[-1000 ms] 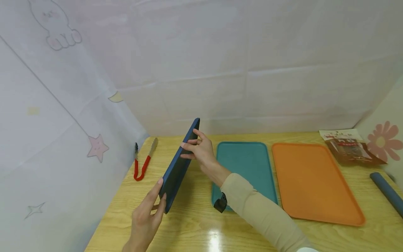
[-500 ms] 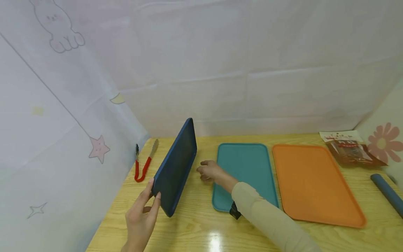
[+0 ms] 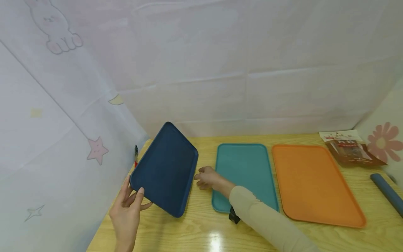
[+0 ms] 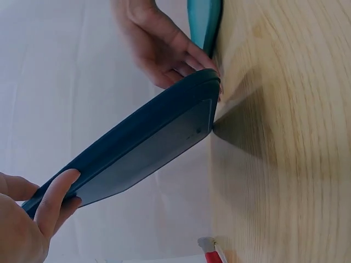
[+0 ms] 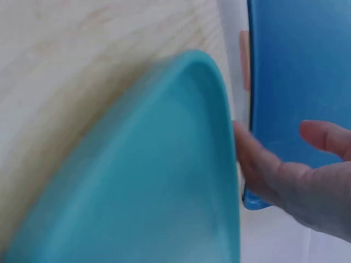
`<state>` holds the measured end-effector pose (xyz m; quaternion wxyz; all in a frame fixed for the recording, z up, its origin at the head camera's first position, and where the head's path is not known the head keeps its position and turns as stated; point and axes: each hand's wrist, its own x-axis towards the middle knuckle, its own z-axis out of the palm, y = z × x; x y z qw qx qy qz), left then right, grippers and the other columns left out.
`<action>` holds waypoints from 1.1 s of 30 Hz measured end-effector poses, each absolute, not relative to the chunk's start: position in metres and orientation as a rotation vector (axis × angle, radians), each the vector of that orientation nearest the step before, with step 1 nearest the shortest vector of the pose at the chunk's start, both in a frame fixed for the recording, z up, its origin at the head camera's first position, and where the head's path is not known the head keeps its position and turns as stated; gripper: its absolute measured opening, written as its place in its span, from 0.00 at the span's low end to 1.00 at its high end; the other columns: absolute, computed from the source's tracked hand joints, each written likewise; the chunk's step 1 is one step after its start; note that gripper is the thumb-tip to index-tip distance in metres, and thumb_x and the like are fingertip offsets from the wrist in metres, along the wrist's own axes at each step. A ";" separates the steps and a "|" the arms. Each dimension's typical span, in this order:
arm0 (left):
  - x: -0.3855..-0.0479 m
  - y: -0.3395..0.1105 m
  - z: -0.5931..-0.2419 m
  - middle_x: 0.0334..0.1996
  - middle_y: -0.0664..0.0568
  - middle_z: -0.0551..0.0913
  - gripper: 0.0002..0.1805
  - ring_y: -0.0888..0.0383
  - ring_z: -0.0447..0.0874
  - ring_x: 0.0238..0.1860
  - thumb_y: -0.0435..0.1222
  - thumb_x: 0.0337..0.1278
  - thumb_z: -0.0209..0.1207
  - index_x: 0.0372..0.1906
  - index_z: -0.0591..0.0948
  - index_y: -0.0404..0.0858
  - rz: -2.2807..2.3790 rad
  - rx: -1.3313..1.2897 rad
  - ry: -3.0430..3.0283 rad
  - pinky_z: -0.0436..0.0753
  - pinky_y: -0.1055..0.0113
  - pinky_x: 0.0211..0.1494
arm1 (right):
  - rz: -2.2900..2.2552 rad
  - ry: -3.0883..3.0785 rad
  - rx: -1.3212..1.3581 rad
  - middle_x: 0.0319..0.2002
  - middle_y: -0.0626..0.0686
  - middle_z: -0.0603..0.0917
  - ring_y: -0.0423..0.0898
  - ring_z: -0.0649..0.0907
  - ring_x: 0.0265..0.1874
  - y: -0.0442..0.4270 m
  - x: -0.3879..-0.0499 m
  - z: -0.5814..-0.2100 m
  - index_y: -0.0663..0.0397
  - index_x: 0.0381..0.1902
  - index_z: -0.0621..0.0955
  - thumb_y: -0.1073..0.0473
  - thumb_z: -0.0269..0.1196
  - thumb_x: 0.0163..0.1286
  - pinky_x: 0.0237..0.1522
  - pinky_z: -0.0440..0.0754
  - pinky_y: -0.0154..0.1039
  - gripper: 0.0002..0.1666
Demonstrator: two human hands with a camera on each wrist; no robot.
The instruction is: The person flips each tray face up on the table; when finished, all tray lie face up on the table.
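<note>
A dark blue tray point(image 3: 167, 171) is held tilted over the table's left part, its inner face turned toward the head camera. My left hand point(image 3: 127, 208) pinches it at the near left corner, thumb on the inner face and fingers behind. In the left wrist view the tray's point(image 4: 148, 137) low corner comes close to the tabletop; whether it touches, I cannot tell. My right hand point(image 3: 208, 177) hovers just right of the tray with fingers loosely bent, holding nothing. Beneath the right wrist lies a teal tray point(image 3: 244, 161), flat on the table.
An orange tray point(image 3: 315, 185) lies flat right of the teal one. Farther right are a brown food packet point(image 3: 351, 148) and a dark blue-grey roll point(image 3: 387, 192). Red-handled tongs point(image 3: 136, 155) lie at the far left, mostly hidden by the blue tray. Fabric walls stand behind.
My right hand has let go of the blue tray and moved down, away from its upper edge. My left hand has moved left, turning the tray's inner face toward the head camera.
</note>
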<state>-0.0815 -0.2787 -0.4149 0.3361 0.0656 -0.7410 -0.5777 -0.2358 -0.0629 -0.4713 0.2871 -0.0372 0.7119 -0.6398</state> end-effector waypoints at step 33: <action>-0.122 -0.335 -0.388 0.59 0.59 0.74 0.29 0.58 0.85 0.42 0.46 0.75 0.44 0.75 0.59 0.42 -2.346 0.052 -2.050 0.85 0.62 0.40 | -1.629 1.881 -0.110 0.36 0.68 0.84 0.59 0.87 0.31 -0.041 -0.251 -0.465 0.77 0.70 0.55 0.82 0.60 0.57 0.31 0.86 0.46 0.44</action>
